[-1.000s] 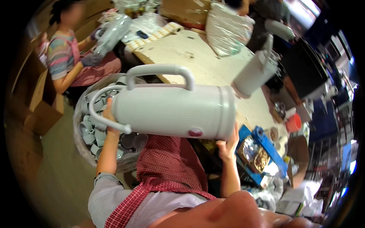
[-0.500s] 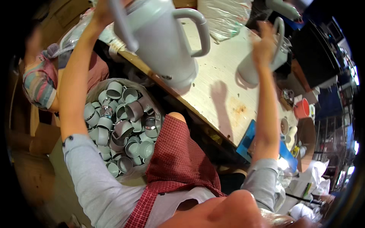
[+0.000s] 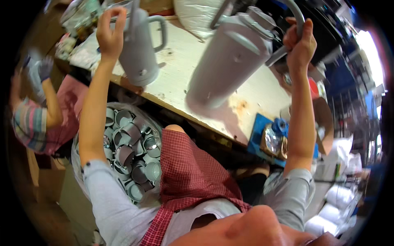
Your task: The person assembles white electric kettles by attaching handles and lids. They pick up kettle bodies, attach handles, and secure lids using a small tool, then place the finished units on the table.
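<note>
A large pale grey jug [image 3: 225, 57] with a lid leans in mid-table, its side handle inside my right hand [image 3: 300, 43], whose fingers wrap round it. Whether its base touches the tabletop [image 3: 176, 80] I cannot tell. Farther left, a second grey jug [image 3: 139, 57] stands upright on the table with its side handle turned to the right. Beside its upper handle is my left hand [image 3: 111, 35], raised, with fingers bent and a gap between thumb and fingers; nothing shows in it.
Below the table's left edge sits a clear bag full of grey handled cups [image 3: 127, 156]. A blue tray [image 3: 256, 131] lies at the table's right end, near a red cup [image 3: 313, 87]. A white sack [image 3: 197, 18] stands behind. At far left, a co-worker's striped sleeve [image 3: 30, 121] shows.
The left jug has gone from close under my view to standing farther left on the table, and my left hand has come off it. My right hand has gripped the other jug, now nearer and tilted.
</note>
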The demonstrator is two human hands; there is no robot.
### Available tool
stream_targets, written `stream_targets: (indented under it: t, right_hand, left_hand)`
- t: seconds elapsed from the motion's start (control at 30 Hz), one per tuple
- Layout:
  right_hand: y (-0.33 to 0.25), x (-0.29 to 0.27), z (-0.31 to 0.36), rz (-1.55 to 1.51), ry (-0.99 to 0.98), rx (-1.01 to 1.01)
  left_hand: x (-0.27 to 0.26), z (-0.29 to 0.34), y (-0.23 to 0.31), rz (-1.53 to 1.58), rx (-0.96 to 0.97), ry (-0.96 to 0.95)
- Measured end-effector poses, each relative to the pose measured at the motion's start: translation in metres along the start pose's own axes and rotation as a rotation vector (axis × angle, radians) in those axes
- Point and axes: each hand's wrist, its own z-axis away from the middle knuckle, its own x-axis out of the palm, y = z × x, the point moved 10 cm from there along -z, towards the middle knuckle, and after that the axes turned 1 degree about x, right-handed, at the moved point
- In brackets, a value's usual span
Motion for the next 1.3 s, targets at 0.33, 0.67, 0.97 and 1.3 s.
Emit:
stream_targets:
  t: [0.33,0.67,0.97,1.3]
  right_hand:
    - [0.046,-0.001,0.244,0.008,0.048,0.37]
    - [0.039,-0.324,0.359,1.175,0.021,0.427]
    - [0.08,-0.303,0.35,1.191,-0.268,0.414]
    - [0.061,-0.295,0.353,1.372,-0.378,0.264]
  left_hand:
    - [0.141,0.219,0.254,1.106,-0.876,-1.068]
    - [0.156,0.19,0.304,0.926,-0.674,-1.175]
    - [0.172,0.183,0.296,0.881,-0.713,-1.109]
    - [0.104,0.204,0.212,0.61,-0.965,-0.765]
